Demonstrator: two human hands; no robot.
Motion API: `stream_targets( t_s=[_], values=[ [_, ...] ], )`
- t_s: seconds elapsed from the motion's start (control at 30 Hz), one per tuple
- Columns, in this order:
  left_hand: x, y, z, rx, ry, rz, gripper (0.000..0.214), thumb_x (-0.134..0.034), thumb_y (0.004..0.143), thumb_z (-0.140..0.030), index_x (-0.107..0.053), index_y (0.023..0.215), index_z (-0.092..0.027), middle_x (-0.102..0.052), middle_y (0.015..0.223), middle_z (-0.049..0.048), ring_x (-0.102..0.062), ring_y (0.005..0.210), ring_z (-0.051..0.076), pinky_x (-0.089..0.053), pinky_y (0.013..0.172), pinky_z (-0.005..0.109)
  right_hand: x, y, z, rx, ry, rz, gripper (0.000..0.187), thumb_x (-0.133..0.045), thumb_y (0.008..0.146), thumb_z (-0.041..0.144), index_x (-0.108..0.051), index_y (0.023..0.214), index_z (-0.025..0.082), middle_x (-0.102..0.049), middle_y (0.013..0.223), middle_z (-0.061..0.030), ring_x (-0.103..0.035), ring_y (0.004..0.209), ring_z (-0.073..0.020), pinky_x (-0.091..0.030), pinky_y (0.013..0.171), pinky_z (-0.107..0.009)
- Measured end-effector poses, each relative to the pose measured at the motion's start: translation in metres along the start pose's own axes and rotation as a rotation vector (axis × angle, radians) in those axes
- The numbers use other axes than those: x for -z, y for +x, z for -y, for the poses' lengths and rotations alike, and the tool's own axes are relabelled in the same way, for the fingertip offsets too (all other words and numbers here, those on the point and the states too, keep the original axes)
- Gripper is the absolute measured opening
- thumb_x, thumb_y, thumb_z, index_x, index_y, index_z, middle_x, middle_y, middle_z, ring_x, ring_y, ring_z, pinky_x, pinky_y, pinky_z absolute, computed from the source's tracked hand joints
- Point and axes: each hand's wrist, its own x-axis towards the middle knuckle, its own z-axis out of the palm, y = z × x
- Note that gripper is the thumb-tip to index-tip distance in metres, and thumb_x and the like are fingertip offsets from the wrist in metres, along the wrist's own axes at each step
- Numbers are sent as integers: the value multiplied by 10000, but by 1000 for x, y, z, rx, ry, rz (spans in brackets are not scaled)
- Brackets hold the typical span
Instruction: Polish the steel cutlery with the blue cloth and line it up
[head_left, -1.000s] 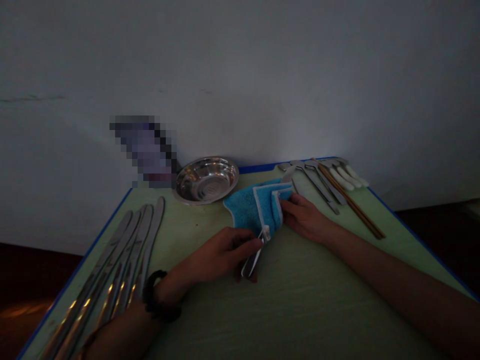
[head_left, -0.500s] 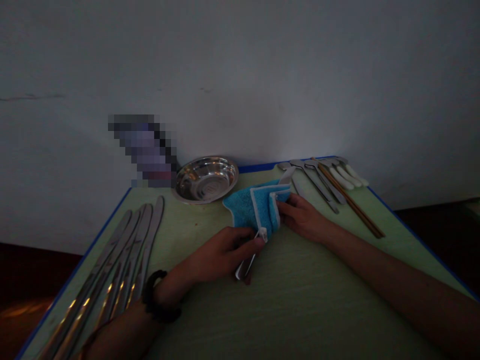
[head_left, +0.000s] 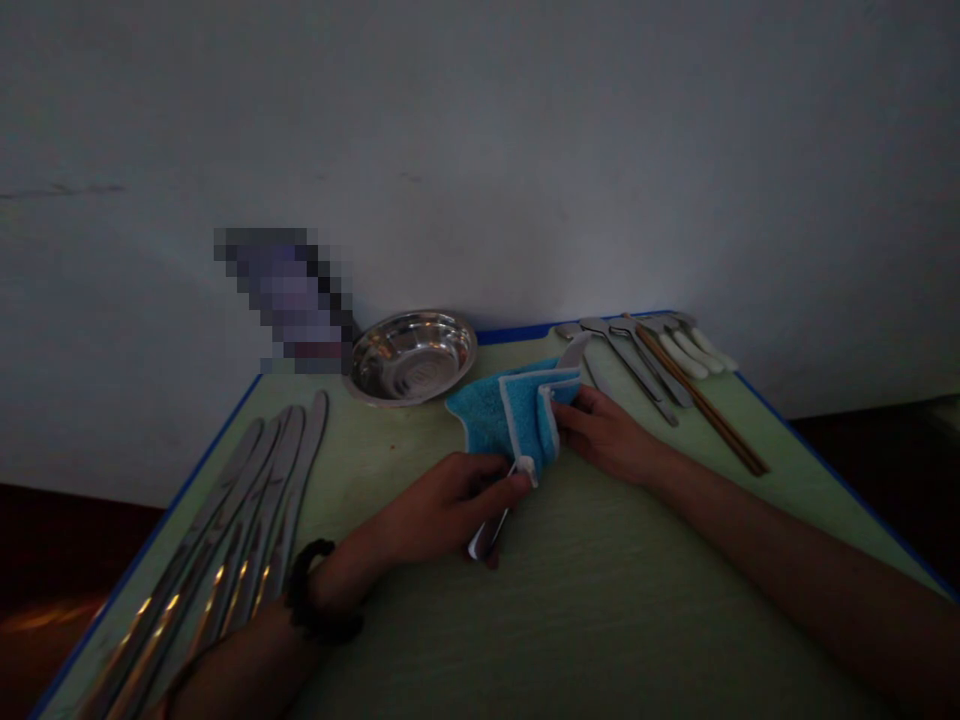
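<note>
A table knife (head_left: 489, 535) slants up to the right, its blunt handle end low and its shiny blade tip standing out beyond a blue cloth (head_left: 491, 415) with pale edging. My left hand (head_left: 457, 505), with a dark band on its wrist, is closed around the handle and the cloth's lower corner. The folded cloth covers the middle of the knife. On the far side, my right hand (head_left: 604, 425) pinches the cloth near the blade; some of its fingers are hidden behind the fabric.
Several table knives (head_left: 255, 480) lie at the left. A metal bowl (head_left: 412, 360) stands at the back, beside a pixelated object (head_left: 292, 300). Spoons (head_left: 630, 360), wooden chopsticks (head_left: 705, 405) and white-handled cutlery (head_left: 697, 350) lie back right. A wall (head_left: 480, 150) rises behind the table (head_left: 585, 610).
Very little differs. Both hands keep their hold, and the knife has shifted only slightly within the cloth.
</note>
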Motion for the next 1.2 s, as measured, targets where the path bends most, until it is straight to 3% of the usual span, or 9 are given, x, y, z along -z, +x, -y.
stream_targets(
  t_s=[1.0, 1.2],
  values=[
    [-3, 0, -1, 42, -63, -9, 343, -414, 884, -436, -484, 660, -185, -541, 474, -55, -519, 418, 94, -393, 430, 189, 3, 1, -4, 7, -36, -10, 218, -662, 747, 345, -658, 939, 242, -676, 948, -1, -620, 876, -143, -484, 860, -332],
    [-2, -1, -2, 29, -30, -53, 318, -415, 882, -380, -534, 671, -174, -551, 520, -51, -526, 472, 99, -407, 491, 200, 4, 1, -4, 15, -51, 7, 228, -651, 759, 344, -654, 957, 232, -681, 948, -3, -619, 880, -145, -480, 876, -338]
  ],
)
